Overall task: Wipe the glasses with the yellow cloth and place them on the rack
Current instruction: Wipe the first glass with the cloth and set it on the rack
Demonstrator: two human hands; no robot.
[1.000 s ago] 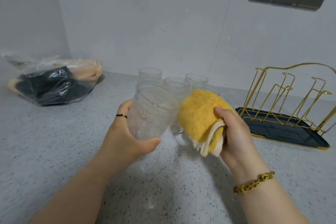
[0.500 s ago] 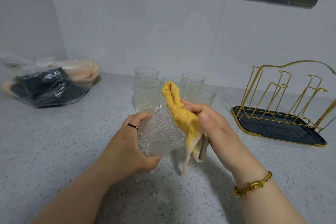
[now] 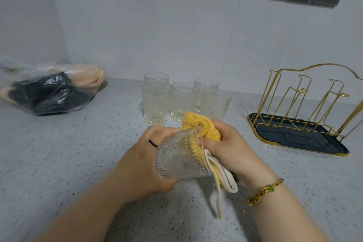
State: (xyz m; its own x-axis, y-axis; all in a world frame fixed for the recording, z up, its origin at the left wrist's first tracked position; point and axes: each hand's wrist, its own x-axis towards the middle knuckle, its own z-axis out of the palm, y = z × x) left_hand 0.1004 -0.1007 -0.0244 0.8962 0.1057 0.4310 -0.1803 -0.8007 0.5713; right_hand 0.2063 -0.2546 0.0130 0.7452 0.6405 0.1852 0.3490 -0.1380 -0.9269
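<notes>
Just above the surface point(image 3: 59, 163), the left hand point(image 3: 145, 163) is wrapped around a ribbed glass point(image 3: 176, 157) tipped on its side, mouth facing right. The right hand point(image 3: 229, 147) is clenched on the cloth point(image 3: 200, 124), part of it stuffed into that mouth. Five more glasses point(image 3: 182, 100) stand clustered right behind, with the rack point(image 3: 306, 104) off to the right.
</notes>
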